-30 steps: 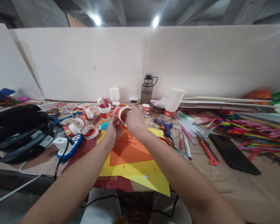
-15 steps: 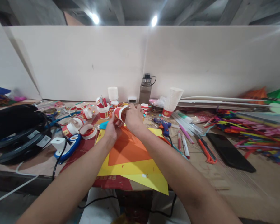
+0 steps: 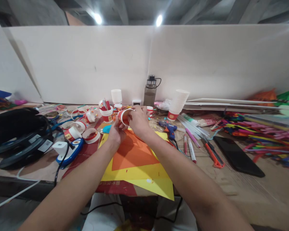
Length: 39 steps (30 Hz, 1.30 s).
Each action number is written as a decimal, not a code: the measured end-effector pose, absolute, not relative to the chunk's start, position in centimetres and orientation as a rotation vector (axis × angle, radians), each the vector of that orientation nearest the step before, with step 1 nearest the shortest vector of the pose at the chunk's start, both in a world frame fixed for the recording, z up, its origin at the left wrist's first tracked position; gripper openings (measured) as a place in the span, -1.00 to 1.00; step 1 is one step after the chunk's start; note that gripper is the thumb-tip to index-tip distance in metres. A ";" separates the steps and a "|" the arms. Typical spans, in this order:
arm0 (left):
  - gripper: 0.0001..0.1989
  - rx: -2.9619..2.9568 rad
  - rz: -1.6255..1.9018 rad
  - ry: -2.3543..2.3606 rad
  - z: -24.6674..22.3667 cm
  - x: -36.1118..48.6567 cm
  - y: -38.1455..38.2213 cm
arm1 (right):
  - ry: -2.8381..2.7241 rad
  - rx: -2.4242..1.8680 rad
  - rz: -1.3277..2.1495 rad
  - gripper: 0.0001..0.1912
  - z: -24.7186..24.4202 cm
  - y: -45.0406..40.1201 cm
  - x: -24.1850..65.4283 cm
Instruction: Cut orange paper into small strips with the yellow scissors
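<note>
A red and white paper cup [image 3: 121, 117] is tilted on its side above the paper sheets, its mouth towards the right. My left hand [image 3: 116, 132] is closed around its lower left side. At the cup's rim, the bent fingers of my right hand [image 3: 140, 119] are closed on the edge; the fingertips are partly hidden. Beneath both hands lies an orange sheet [image 3: 132, 155] on top of yellow sheets [image 3: 139, 175]. Small scraps are scattered over them.
Left are cut cup rings [image 3: 91, 136], a blue power strip [image 3: 73, 153] and a black bag-like item [image 3: 19, 138]. Behind stand a bottle [image 3: 150, 91] and stacked cups [image 3: 179, 102]. Right are a glue gun [image 3: 170, 130], markers [image 3: 191, 150], a cutter [image 3: 214, 155] and a phone [image 3: 238, 156].
The cup has turned slightly in my hands, and my right hand has shifted a little at its rim. Both hands stay in nearly the same place.
</note>
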<state>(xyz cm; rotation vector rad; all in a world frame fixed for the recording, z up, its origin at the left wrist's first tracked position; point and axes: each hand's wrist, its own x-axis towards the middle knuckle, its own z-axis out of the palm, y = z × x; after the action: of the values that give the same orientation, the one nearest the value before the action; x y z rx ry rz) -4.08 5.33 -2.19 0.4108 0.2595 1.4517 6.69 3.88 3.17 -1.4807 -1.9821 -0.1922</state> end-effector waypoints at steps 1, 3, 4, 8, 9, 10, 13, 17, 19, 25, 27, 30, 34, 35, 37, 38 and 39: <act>-0.69 0.408 1.454 0.257 -2.2 -4.1 5.4 | -1.980 -1.470 -0.211 -0.76 3.3 3.7 6.7; -0.70 0.404 1.461 0.258 -2.2 -4.2 5.3 | -1.971 -1.449 -0.247 -0.78 3.5 3.5 6.8; -0.71 0.400 1.463 0.261 -2.1 -4.3 5.3 | -1.968 -1.442 -0.261 -0.79 3.6 3.4 6.9; -0.68 0.393 1.464 0.258 -1.9 -4.4 5.2 | -1.968 -1.406 -0.297 -0.85 4.0 3.0 7.0; -0.68 0.392 1.466 0.259 -1.9 -4.4 5.2 | -1.965 -1.402 -0.292 -0.87 4.1 3.0 7.0; -0.68 0.391 1.472 0.262 -1.9 -4.4 5.2 | -1.958 -1.404 -0.278 -0.87 4.3 2.9 7.1; -0.69 0.382 1.503 0.273 -1.9 -4.5 5.4 | -1.895 -1.409 -0.149 -0.88 4.8 3.0 7.4; -0.69 0.350 1.539 0.272 -1.6 -4.6 5.4 | -1.663 -1.314 0.463 -0.88 5.3 3.9 8.0; -0.67 0.331 1.559 0.274 -1.4 -4.7 5.3 | -1.460 -1.229 0.871 -0.89 5.5 4.4 8.3; -0.65 0.273 1.628 0.335 -1.2 -5.0 5.4 | -1.030 -1.037 1.493 -0.96 5.7 4.7 8.9; -0.64 0.279 1.630 0.363 -1.2 -4.9 5.4 | -1.055 -1.057 1.496 -0.96 5.3 4.7 8.7; -0.68 0.309 1.583 0.386 -1.2 -4.5 5.3 | -1.257 -1.172 1.282 -0.93 4.3 5.2 8.3; -0.77 0.328 1.568 0.540 -0.7 -4.3 5.1 | -1.540 -1.367 0.813 -0.88 3.5 6.0 8.3; -0.78 0.327 1.569 0.604 -0.5 -4.4 5.1 | -1.576 -1.403 0.727 -0.86 3.6 6.2 8.4; -0.78 0.321 1.552 0.723 0.0 -5.1 5.2 | -1.615 -1.471 0.593 -0.82 4.0 6.5 8.7; -0.79 0.314 1.530 0.760 0.3 -5.6 5.3 | -1.633 -1.508 0.534 -0.80 4.3 6.7 8.8; -0.81 0.297 1.512 0.799 0.6 -6.1 5.4 | -1.658 -1.552 0.477 -0.79 4.5 6.9 8.9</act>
<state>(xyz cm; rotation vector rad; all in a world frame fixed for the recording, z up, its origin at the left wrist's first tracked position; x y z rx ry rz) -6.06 5.39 0.55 0.2966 0.7991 1.5124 8.86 6.91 4.48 -1.5516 -1.6582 0.4768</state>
